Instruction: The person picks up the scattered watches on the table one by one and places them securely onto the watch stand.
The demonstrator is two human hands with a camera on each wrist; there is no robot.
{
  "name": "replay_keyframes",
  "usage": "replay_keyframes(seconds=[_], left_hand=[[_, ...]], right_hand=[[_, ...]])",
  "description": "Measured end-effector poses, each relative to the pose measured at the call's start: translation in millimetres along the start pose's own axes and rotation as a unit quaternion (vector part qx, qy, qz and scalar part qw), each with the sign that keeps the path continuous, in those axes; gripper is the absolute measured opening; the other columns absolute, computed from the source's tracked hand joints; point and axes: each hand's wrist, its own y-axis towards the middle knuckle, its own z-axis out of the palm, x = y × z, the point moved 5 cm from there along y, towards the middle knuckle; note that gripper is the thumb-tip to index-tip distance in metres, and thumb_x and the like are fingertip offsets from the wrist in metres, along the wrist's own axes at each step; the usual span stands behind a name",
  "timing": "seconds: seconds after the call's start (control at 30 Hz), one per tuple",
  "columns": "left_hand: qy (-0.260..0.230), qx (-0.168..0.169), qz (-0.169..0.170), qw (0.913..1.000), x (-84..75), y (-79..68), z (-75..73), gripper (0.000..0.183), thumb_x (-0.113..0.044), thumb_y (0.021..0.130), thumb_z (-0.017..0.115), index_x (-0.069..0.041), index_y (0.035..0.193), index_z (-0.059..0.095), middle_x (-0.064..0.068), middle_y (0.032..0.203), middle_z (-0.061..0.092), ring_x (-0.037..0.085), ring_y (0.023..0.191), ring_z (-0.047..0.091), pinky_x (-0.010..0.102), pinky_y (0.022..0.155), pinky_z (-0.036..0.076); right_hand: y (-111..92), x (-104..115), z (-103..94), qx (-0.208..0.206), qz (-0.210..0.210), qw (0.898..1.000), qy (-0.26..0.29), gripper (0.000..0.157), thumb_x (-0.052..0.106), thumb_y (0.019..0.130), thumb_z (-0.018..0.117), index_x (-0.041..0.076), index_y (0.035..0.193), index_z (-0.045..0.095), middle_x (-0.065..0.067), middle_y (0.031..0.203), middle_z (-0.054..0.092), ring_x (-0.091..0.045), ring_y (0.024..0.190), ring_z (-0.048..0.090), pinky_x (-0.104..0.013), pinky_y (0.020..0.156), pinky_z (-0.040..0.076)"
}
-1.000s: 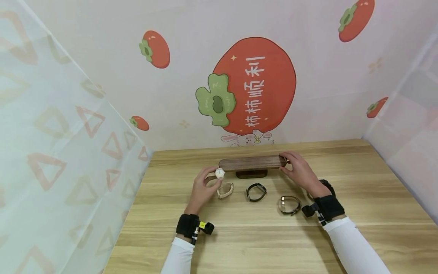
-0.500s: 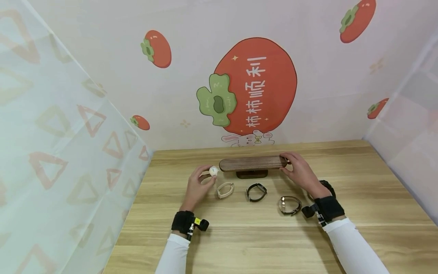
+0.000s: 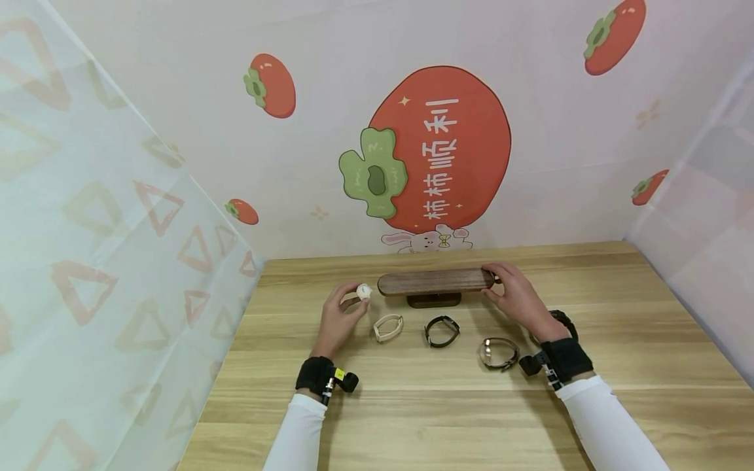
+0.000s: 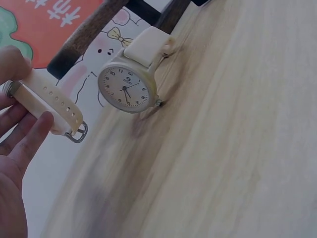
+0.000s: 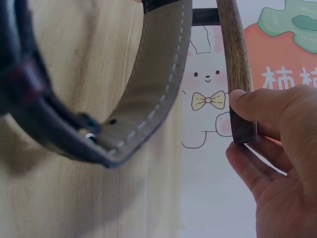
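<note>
My left hand (image 3: pixel 338 322) pinches a cream-strapped wristwatch (image 3: pixel 363 292), held up just left of the wooden display bar (image 3: pixel 432 282). In the left wrist view its strap (image 4: pixel 49 101) and open metal buckle hang from the fingers. My right hand (image 3: pixel 518 302) grips the right end of the bar, thumb on one side and fingers on the other. A second cream wristwatch (image 4: pixel 125 89) stands on the table below the left hand, its dial showing. A black wristwatch (image 3: pixel 450 323) lies in front of the bar's base.
A brown-strapped wristwatch (image 3: pixel 486 352) lies left of the right wrist, and its strap (image 5: pixel 158 74) looms large in the right wrist view. A dark wristwatch (image 3: pixel 565 320) is partly hidden behind that wrist. The bar's dark base (image 3: pixel 434 300) stands on the wooden table (image 3: pixel 424 418), before a printed wall.
My left hand has drawn the cream wristwatch leftward, from overlapping the bar's left end to a small gap beside it. The right hand stays on the bar.
</note>
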Motion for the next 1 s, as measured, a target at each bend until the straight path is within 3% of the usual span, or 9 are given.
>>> replay_keyframes(seconds=[0.13, 0.4, 0.73, 1.0], left_hand=[[-0.003, -0.004, 0.006, 1.0000, 5.1, 2.7, 2.7, 0.042, 0.003, 0.095, 0.077, 0.003, 0.135, 0.065, 0.021, 0.132, 0.060, 0.036, 0.125, 0.062, 0.035, 0.103, 0.063], [-0.015, -0.003, 0.002, 0.9999, 8.0, 6.4, 6.3, 0.040, 0.000, 0.095, 0.078, -0.002, 0.134, 0.067, 0.020, 0.132, 0.061, 0.039, 0.127, 0.062, 0.046, 0.104, 0.062], [-0.014, -0.004, -0.005, 0.9999, 8.9, 13.8, 9.5, 0.039, -0.001, 0.095, 0.079, 0.000, 0.133, 0.067, 0.017, 0.131, 0.063, 0.033, 0.126, 0.063, 0.034, 0.104, 0.062], [-0.025, 0.005, -0.013, 0.9996, 9.3, 19.5, 16.2, 0.042, 0.000, 0.094, 0.079, 0.002, 0.134, 0.066, 0.018, 0.133, 0.062, 0.031, 0.126, 0.062, 0.041, 0.106, 0.062]], right_hand=[[0, -2, 1.4, 0.007, 0.007, 1.000, 0.008, 0.054, -0.002, 0.092, 0.080, -0.008, 0.142, 0.059, -0.028, 0.137, 0.061, -0.043, 0.122, 0.062, -0.056, 0.096, 0.061], [0, -5, 2.7, 0.013, 0.015, 1.000, 0.016, 0.053, -0.003, 0.093, 0.078, -0.008, 0.142, 0.058, -0.029, 0.138, 0.060, -0.044, 0.123, 0.061, -0.058, 0.098, 0.060], [1, -8, 4.0, 0.012, 0.011, 1.000, 0.012, 0.053, -0.002, 0.093, 0.078, -0.006, 0.142, 0.058, -0.028, 0.136, 0.062, -0.043, 0.123, 0.060, -0.056, 0.098, 0.061], [2, -7, 4.5, 0.010, 0.014, 1.000, 0.012, 0.053, -0.001, 0.094, 0.078, -0.006, 0.142, 0.058, -0.028, 0.137, 0.061, -0.043, 0.125, 0.060, -0.058, 0.098, 0.060]])
